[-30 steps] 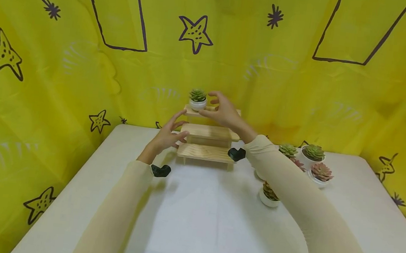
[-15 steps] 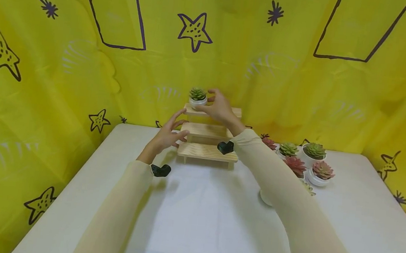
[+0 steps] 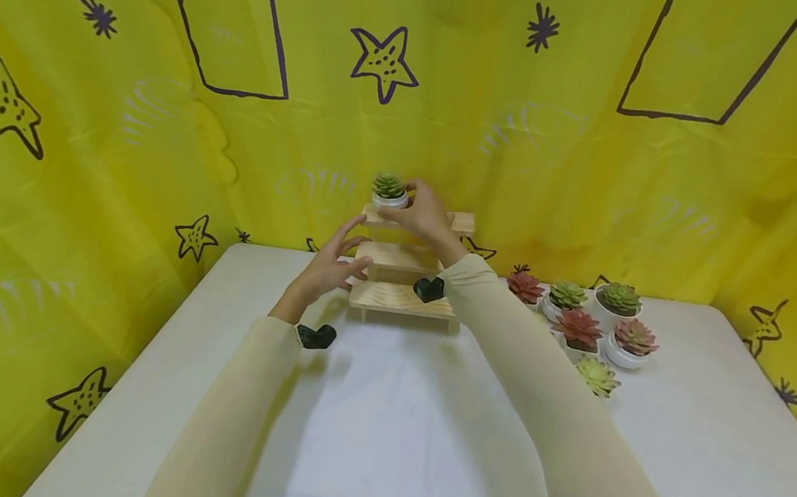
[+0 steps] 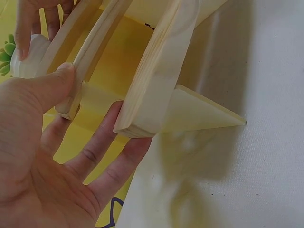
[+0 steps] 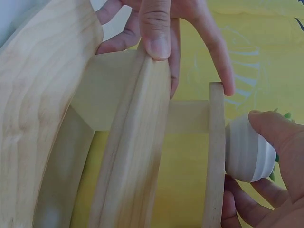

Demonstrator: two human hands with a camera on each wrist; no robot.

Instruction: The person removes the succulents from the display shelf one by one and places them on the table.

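A three-tier wooden plant stand [image 3: 403, 298] stands at the back of the table. On its top tier, at the left end, sits a green succulent [image 3: 389, 185] in a white ribbed pot [image 5: 246, 148]. My right hand [image 3: 426, 212] holds this pot from the right, thumb on the near side and fingers round the far side. My left hand [image 3: 325, 270] grips the stand's left end. In the left wrist view its thumb presses the middle tier's edge [image 4: 71, 102] while fingertips touch the bottom tier [image 4: 149, 95].
Right of the stand is a cluster of potted succulents, among them a red one [image 3: 578, 328], a pink one [image 3: 635, 338] and a pale green one [image 3: 598, 377]. My right sleeve [image 3: 524, 378] hides part of the group. A yellow patterned curtain [image 3: 440, 138] hangs right behind the table.
My right hand has moved left and closed in round the white pot. The right forearm's shift uncovers more succulents. My left hand stays at the stand.
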